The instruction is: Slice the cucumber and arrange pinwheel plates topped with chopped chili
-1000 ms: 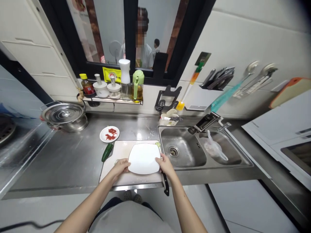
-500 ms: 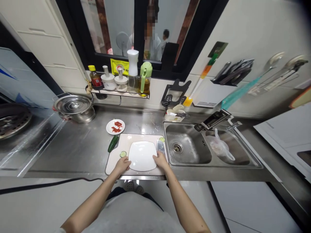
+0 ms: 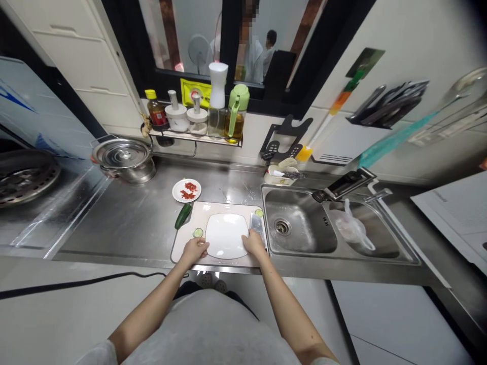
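A white, rounded-square plate (image 3: 227, 235) is over the cutting board (image 3: 180, 248), held by its two sides. My left hand (image 3: 195, 251) pinches its left edge, and my right hand (image 3: 253, 242) grips its right edge. Just beyond my right hand lies a knife with a broad blade (image 3: 256, 222), partly hidden by that hand. Cucumber slices (image 3: 198, 232) rest on the board left of the plate, with another slice (image 3: 259, 213) at the far right corner. A piece of cucumber (image 3: 183, 216) lies at the board's left edge.
Behind the board stands a small plate (image 3: 176, 191) with chopped red bits. A double sink (image 3: 300, 248) is to the right, holding a plastic bag (image 3: 352, 229). At the left are a lidded steel pot (image 3: 139, 171) and a stove (image 3: 26, 177). Seasoning bottles line a shelf (image 3: 213, 138).
The camera view has shifted slightly, so the counter appears a little higher and further right. Both hands still hold the plate over the board.
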Tool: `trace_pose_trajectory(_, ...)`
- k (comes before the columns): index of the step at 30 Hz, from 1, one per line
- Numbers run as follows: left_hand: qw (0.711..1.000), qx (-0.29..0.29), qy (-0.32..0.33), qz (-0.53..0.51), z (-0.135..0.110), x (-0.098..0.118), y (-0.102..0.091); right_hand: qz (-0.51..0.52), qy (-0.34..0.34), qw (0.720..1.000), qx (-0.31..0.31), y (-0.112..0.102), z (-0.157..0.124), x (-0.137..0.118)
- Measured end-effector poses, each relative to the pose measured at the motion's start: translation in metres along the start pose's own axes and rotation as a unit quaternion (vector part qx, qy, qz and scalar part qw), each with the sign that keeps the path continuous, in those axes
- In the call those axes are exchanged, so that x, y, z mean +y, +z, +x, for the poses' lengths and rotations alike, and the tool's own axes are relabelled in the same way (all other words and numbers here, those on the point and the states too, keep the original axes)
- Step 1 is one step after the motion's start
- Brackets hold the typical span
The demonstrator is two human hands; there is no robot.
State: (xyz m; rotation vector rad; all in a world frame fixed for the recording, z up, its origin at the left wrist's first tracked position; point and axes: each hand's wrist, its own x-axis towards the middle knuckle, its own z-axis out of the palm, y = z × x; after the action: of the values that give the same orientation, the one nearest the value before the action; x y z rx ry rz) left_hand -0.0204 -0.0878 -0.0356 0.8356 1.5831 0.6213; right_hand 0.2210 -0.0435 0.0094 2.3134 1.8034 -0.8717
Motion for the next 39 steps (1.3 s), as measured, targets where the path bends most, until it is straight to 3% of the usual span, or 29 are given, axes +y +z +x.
trace_pose_trajectory(3, 1.000, 0.012, 0.020, 0.006, -0.005, 0.000, -0.008, -0.020, 0.009, 1.000, -0.002, -0.001, -0.002, -0.005)
trace_pose_trajectory(6, 0.991, 0.063, 0.057, 0.100, -0.008, 0.005, -0.018, -0.042, 0.024, 0.999, -0.009, -0.003, -0.006, -0.010)
trace_pose_trajectory(11, 0.938, 0.175, 0.122, 0.273, -0.007, 0.016, -0.030, -0.086, 0.032, 0.996, -0.004, -0.011, -0.015, -0.022)
trace_pose_trajectory(16, 0.917, 0.190, 0.148, 0.318, 0.001, 0.016, -0.028, -0.089, 0.020, 0.995, 0.026, -0.022, -0.028, -0.026)
trace_pose_trajectory(23, 0.914, 0.210, 0.178, 0.298, 0.001, 0.019, -0.026, -0.070, -0.011, 0.996, 0.050, -0.026, -0.045, -0.012)
trace_pose_trajectory(28, 0.938, 0.208, 0.161, 0.225, -0.008, 0.031, -0.022, -0.048, -0.029, 0.995, 0.079, -0.029, -0.057, -0.014)
trace_pose_trajectory(30, 0.962, 0.186, 0.158, 0.125, -0.010, 0.040, -0.020, -0.018, -0.059, 0.994, 0.096, -0.032, -0.060, -0.019)
trace_pose_trajectory(33, 0.979, 0.104, 0.159, -0.070, -0.015, 0.063, -0.016, 0.059, -0.127, 0.983, 0.121, -0.041, -0.061, -0.030)
trace_pose_trajectory(36, 0.972, 0.033, 0.154, -0.175, -0.025, 0.094, -0.013, 0.154, -0.211, 0.954, 0.145, -0.052, -0.058, -0.045)
trace_pose_trajectory(39, 0.967, -0.003, 0.166, -0.195, -0.038, 0.126, -0.010, 0.240, -0.297, 0.909, 0.165, -0.064, -0.053, -0.063)
